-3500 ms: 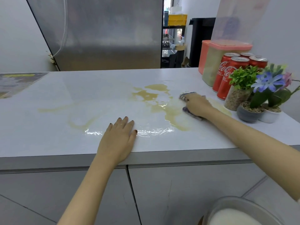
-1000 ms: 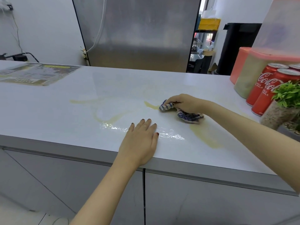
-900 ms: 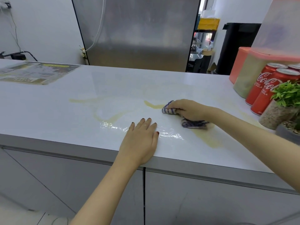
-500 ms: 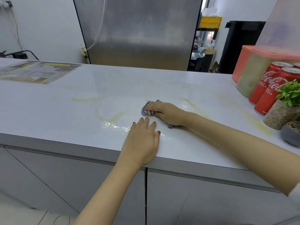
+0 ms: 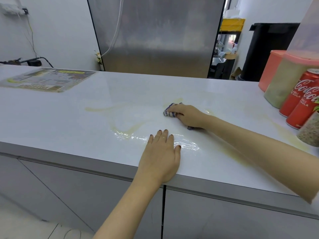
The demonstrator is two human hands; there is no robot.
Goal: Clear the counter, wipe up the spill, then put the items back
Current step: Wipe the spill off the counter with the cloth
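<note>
Gripping the bunched cloth [image 5: 170, 112] in the curled right hand [image 5: 187, 116], bracing the flat, straight-fingered left hand [image 5: 162, 156] by the front edge of the counter [image 5: 51, 118]. Could merely smear the yellow spill streaks [image 5: 127, 131] left of the cloth if soaked, or push liquid over that edge. Open room leftward; tight rightward against cans [image 5: 298, 100] and plant pot [image 5: 309, 133].

Left hand [image 5: 161, 152] flat, palm down, fingers straight and together, pointing to 12 o'clock. Right hand [image 5: 187, 116] at its 1 o'clock, fingers curled gripping cloth [image 5: 170, 112], forearm reaching in from 4 o'clock
</note>
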